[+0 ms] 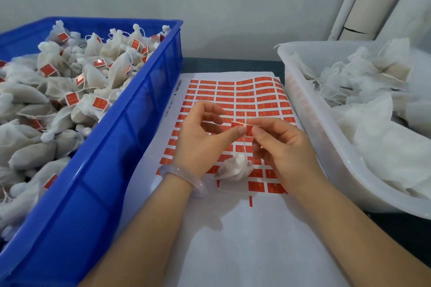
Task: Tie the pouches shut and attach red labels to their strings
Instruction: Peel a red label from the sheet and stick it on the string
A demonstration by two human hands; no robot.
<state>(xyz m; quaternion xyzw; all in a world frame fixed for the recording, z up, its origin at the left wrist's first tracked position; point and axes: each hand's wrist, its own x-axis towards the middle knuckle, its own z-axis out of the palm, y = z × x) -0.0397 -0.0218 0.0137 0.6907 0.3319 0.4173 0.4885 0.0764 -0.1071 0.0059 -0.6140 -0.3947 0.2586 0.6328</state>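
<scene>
Centrally, both hands are working just above a label sheet (pixel 256 95) lying on the table. The left hand (pixel 200 137), wearing a pale bracelet (pixel 184 175), is curling its fingers, and its thumb tip is pressing a small red label (pixel 236 124) against the string (pixel 243 144). Against the red sheet behind it, the label's edges are hard to tell. The right hand (pixel 282 147) is pinching the same string between forefinger and thumb, at 3 o'clock from the left thumb and almost touching it.

From the fingertips the string is running down towards 6 o'clock to a white pouch (pixel 235 168), gathered at its neck and sitting on the sheet between the two wrists.

At 9 o'clock a blue crate (pixel 140 112) is holding a heap of tied pouches (pixel 70 100), many carrying red labels. At 3 o'clock a translucent white bin (pixel 326 147) is holding loose, unlabelled pouches (pixel 373 123). Rows of red labels are filling the sheet towards 12 o'clock, while its 6 o'clock part is showing bare white backing.
</scene>
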